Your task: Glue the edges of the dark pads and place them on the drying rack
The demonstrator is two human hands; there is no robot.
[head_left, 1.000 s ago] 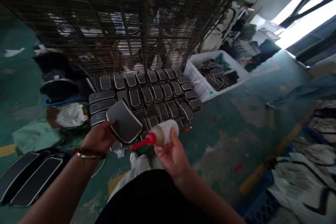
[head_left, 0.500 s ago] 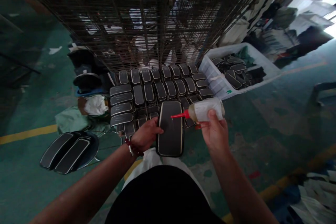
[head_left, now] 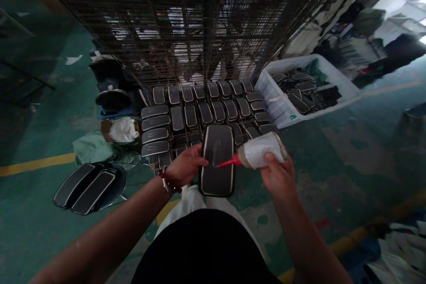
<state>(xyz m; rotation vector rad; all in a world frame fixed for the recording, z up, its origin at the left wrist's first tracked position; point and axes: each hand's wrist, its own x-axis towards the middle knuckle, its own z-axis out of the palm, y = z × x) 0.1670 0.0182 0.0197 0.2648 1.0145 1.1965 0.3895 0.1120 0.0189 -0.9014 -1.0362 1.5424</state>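
Observation:
My left hand [head_left: 188, 165] grips the left edge of a dark rounded panel with a pale border [head_left: 218, 182], thumb on its face. In my right hand [head_left: 278, 173] is a squeeze bottle [head_left: 261, 151] with a white wrap and a red nozzle, tilted down to the left. The nozzle tip is at the middle of the panel, where a thin shiny line of wet-looking stuff runs upward. Beyond the panel, many similar dark panels [head_left: 177, 118] stand in rows on a wire rack.
A tall wire-mesh rack [head_left: 206, 22] rises ahead. A white plastic crate [head_left: 282, 113] of dark pieces stands right. Two panels [head_left: 95, 191] lie on a round stool at left, near a green sack [head_left: 91, 144] and an opened bag with white contents [head_left: 123, 131].
The nozzle tip has moved down the panel, and the bottle tilts more. A shiny line now shows on the panel's face. The left hand still holds the panel's edge.

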